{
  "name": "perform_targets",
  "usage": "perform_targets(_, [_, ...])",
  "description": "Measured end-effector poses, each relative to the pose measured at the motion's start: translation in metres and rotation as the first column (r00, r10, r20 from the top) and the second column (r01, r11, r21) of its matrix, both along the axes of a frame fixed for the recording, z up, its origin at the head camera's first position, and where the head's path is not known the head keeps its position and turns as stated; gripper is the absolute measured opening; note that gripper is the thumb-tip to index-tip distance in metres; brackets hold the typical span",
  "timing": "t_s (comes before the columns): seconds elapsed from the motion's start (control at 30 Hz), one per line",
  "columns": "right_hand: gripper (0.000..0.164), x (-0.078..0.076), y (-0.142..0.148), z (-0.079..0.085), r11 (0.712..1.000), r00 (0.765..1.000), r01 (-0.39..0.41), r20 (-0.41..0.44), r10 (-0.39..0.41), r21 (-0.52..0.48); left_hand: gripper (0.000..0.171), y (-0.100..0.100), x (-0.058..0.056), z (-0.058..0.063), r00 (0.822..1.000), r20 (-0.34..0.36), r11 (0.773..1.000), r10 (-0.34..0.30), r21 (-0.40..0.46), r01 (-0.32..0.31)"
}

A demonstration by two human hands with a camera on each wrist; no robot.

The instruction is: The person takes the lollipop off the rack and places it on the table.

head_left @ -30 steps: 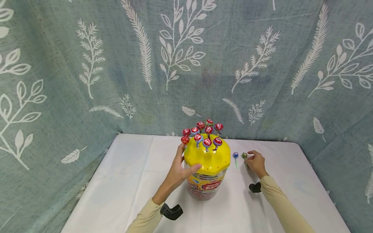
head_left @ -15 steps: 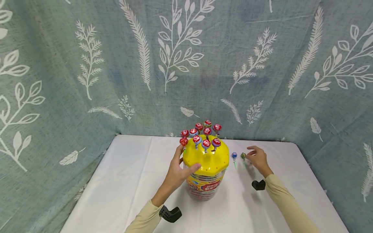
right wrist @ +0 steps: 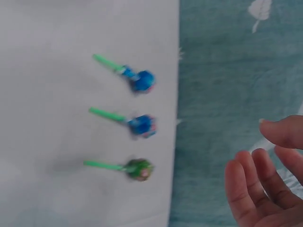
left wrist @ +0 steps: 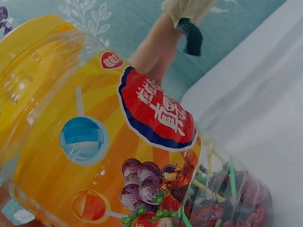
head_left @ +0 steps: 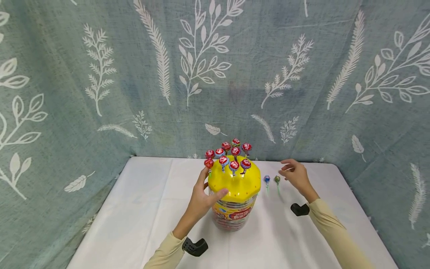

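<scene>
I see the left hand (head_left: 201,200) gripping the yellow lid (head_left: 236,186) of the jar (head_left: 231,221); standing lollipops (head_left: 234,165) beside its fingertips | right hand (head_left: 298,177) holds nothing, fingers parted; green lollipop (head_left: 277,179) just beside them | I judge a careless brush could roll it; uneven left-hand pressure could tip the jar

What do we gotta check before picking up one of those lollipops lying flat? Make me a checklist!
1. Jar standing upright: ok.
2. Left hand gripping the yellow lid: ok.
3. Right hand holding nothing: ok.
4. Green lollipop lying apart from the two blue lollipops: ok.
5. Right hand touching one of those three: not ok, it's apart from them.
6. Yellow lid screwed tight: cannot tell.
</scene>
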State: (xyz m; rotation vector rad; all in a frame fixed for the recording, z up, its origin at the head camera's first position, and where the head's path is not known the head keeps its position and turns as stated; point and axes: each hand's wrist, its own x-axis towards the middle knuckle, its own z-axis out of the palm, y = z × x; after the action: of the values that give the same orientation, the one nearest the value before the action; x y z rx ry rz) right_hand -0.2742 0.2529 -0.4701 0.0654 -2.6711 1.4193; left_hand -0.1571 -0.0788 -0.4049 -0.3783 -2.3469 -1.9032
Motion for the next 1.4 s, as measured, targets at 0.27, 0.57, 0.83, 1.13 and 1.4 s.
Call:
perform_targets(0.27, [0.037, 0.009, -0.009, 0.022, 0.999, 0.999, -0.039, -0.036, 0.038, -0.015, 0.081, 0.000, 0.001, -0.002, 1.000, 0.001, 1.000, 0.004, 0.004, -0.004])
perform_targets(0.57, [0.036, 0.021, -0.017, 0.048, 0.994, 0.984, -0.110, -0.145, 0.106, -0.016, 0.083, -0.001, 0.001, -0.003, 1.000, 0.012, 1.000, 0.000, 0.009, 0.000])
perform_targets(0.83, [0.037, 0.032, -0.028, 0.071, 0.988, 0.974, -0.152, -0.174, 0.144, -0.033, 0.083, -0.001, 0.001, -0.003, 1.000, -0.008, 1.000, 0.001, 0.021, 0.000])
perform_targets(1.13, [0.033, 0.062, -0.055, 0.117, 0.981, 0.951, -0.192, -0.252, 0.181, -0.021, 0.083, -0.001, 0.001, -0.002, 1.000, -0.022, 1.000, -0.002, 0.027, 0.003])
perform_targets(1.4, [0.031, 0.074, -0.069, 0.133, 0.966, 0.931, -0.248, -0.295, 0.215, -0.078, 0.084, -0.001, 0.001, -0.003, 1.000, -0.015, 1.000, -0.003, 0.031, 0.004])
